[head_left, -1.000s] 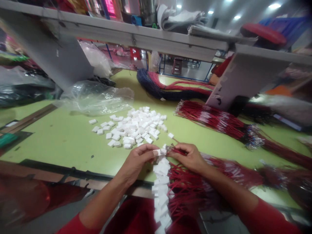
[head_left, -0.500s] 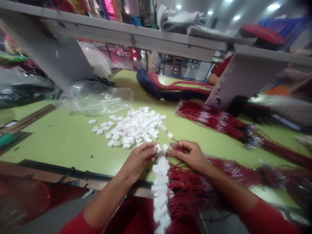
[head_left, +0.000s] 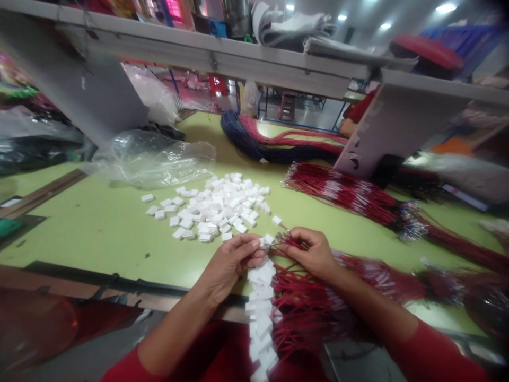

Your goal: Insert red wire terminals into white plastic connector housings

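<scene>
My left hand [head_left: 233,260] is closed, thumb and fingers pinching a small white connector housing [head_left: 262,243]. Just to the right, my right hand [head_left: 312,253] grips a bunch of red wires [head_left: 293,242] whose ends point left toward that housing. Whether a wire end sits inside it is too small to tell. Below both hands, a column of white connectors [head_left: 261,307] on red wires [head_left: 300,313] hangs over the table's front edge. Beyond my left hand lies a loose pile of white connector housings [head_left: 222,204].
Bundled red wires [head_left: 350,192] lie at the right, with blue and pink wires [head_left: 254,139] behind. A clear plastic bag [head_left: 159,159] rests on the green table [head_left: 99,228] at the left. A grey shelf [head_left: 199,50] with upright panels crosses the back.
My left hand has shifted slightly right, bringing its white housing up against the wire ends beside my right hand. The right hand has barely moved.
</scene>
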Motion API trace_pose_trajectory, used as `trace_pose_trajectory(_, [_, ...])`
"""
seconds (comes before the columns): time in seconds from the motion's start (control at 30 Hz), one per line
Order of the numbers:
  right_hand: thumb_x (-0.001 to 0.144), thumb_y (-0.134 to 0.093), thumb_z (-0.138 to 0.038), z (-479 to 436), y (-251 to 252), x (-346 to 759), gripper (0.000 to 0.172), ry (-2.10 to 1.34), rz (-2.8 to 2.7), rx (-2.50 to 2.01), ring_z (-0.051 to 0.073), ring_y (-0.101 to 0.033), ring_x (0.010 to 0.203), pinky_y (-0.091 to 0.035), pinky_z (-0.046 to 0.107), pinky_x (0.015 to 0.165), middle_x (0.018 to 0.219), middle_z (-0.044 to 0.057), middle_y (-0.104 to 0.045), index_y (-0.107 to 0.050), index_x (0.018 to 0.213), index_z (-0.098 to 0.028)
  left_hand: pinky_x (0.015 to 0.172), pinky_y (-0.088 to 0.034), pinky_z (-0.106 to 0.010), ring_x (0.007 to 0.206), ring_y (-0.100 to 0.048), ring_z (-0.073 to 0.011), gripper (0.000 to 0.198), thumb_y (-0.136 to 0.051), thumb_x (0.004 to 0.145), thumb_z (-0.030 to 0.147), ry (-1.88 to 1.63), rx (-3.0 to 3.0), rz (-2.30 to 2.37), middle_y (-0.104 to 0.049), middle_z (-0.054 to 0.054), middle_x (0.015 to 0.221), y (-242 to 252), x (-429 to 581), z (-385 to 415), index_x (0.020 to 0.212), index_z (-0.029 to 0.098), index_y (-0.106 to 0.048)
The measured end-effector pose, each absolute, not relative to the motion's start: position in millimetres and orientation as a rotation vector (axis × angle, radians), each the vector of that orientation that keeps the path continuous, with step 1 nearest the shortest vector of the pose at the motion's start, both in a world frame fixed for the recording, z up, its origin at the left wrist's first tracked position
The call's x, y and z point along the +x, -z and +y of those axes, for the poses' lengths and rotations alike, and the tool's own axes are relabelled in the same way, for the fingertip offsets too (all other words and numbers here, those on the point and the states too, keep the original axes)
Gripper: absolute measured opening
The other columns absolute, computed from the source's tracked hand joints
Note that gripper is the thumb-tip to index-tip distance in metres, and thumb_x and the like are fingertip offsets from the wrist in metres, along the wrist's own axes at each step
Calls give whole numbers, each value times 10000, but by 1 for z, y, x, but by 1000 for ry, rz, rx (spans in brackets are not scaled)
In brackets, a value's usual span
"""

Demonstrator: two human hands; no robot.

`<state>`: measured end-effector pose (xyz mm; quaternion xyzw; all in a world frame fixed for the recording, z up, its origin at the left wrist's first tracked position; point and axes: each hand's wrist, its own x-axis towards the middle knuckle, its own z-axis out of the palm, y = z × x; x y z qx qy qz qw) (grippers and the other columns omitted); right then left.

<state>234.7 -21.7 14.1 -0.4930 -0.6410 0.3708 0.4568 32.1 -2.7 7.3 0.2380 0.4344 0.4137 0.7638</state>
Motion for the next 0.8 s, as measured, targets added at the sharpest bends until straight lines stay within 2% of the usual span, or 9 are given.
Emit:
trace_pose_trajectory(0.2, [770,-670,-175,-23,-9,233,43,-783,-1735,-1117,124,-588,602,-450,225,595,673,8,-676,-701,742,-163,562,-546,-155,574,-675,-109,402,-963,489,303,-881,602,969,-730,-41,637,0,32,-8,760,124,-726])
trace_pose_trajectory(0.27, [766,-649,-148,-24,-6,232,65,-767,-1779,-1088,123,-592,595,-445,223,589,671,11,-679,-713,757,-158,557,-522,-150,565,-663,-101,390,-951,512,317,-897,635,968,-728,-43,627,4,35,-11,764,125,-723])
trace_pose_trajectory(0.43, [799,-671,-184,-23,-3,231,74,-849,-1803,-1062,122,-593,586,-446,220,574,661,15,-675,-723,755,-153,564,-480,-166,563,-632,-96,335,-911,577,324,-944,690,971,-708,-25,611,12,43,-20,774,140,-711])
trace_pose_trajectory(0.53, [816,-697,-214,-21,-2,232,81,-890,-1765,-1071,129,-599,617,-466,232,604,684,13,-667,-725,760,-163,595,-488,-207,605,-635,-120,304,-857,656,365,-932,818,1019,-710,-34,675,12,41,-22,810,149,-708])
trace_pose_trajectory(0.63, [799,-756,-283,-18,-5,233,112,-830,-1674,-1081,157,-623,763,-496,265,706,814,34,-661,-726,764,-181,589,-490,-267,619,-609,-149,328,-779,739,404,-994,1225,1165,-718,-61,829,12,24,-16,961,171,-718])
trace_pose_trajectory(0.7, [779,-781,-330,-17,-8,235,171,-798,-1629,-1099,163,-609,800,-494,276,733,843,35,-636,-710,724,-185,646,-493,-313,702,-608,-183,323,-722,790,380,-1126,1672,1321,-707,-86,979,13,6,-6,1059,201,-717])
trace_pose_trajectory(0.73, [782,-779,-346,-17,-9,235,196,-817,-1621,-1122,159,-598,780,-488,274,720,819,29,-626,-703,706,-182,708,-491,-340,788,-613,-211,287,-685,822,358,-1161,1901,1399,-694,-97,1054,15,-4,0,1069,216,-721])
trace_pose_trajectory(0.8, [802,-761,-359,-17,-12,236,211,-930,-1609,-1199,150,-584,725,-474,269,688,760,16,-629,-709,718,-172,756,-464,-365,863,-596,-251,195,-608,877,312,-1086,2263,1481,-694,-107,1010,18,-20,12,985,220,-741])
